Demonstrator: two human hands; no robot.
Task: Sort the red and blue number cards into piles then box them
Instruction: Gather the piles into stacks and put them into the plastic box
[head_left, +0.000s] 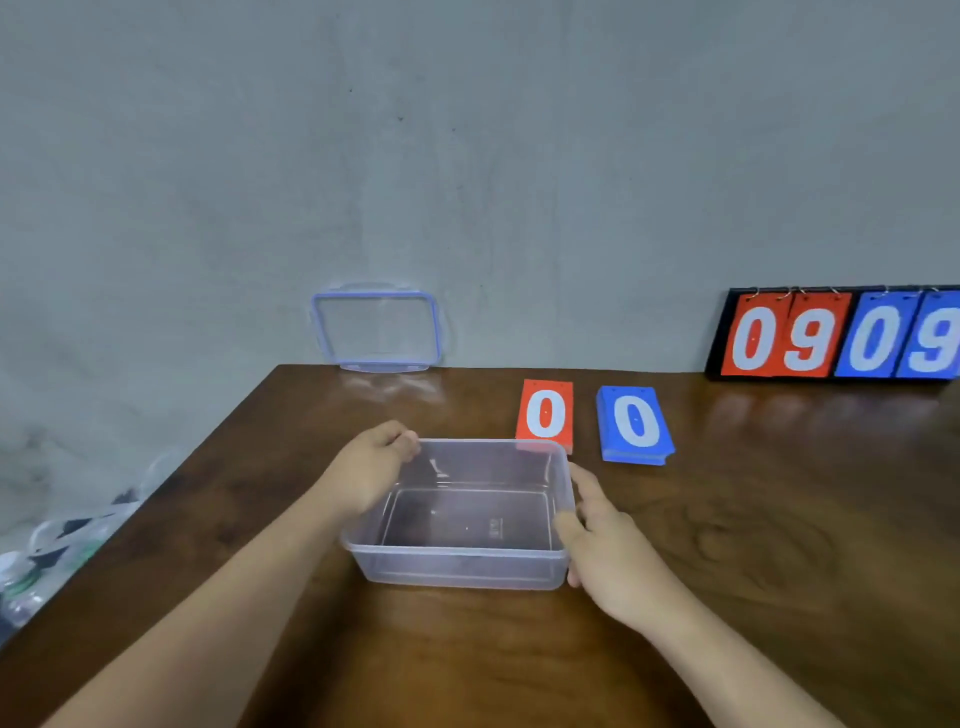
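The dark brown wooden table (779, 545) is glossy, with a swirling grain that mirrors what stands on it. At its far right edge stands a black flip scoreboard (836, 338), its ring-hung red and blue cards reading 0 9 0 9 in white. In front of me sits the clear box (457, 569), a rectangular tub of cloudy, smooth plastic with rounded corners and a thick rim, nothing in it. Its clear lid (377, 330), edged with a blue seal, leans upright against the grey wall.

My left hand (371, 470) curls over the far left corner of the rim. My right hand (605, 540) seems to pinch the right wall, thumb over the rim and fingers outside.

Just behind the far right corner lies the red pile (545, 414), and beside it the thicker blue pile (635, 423), each topped by a white 0.
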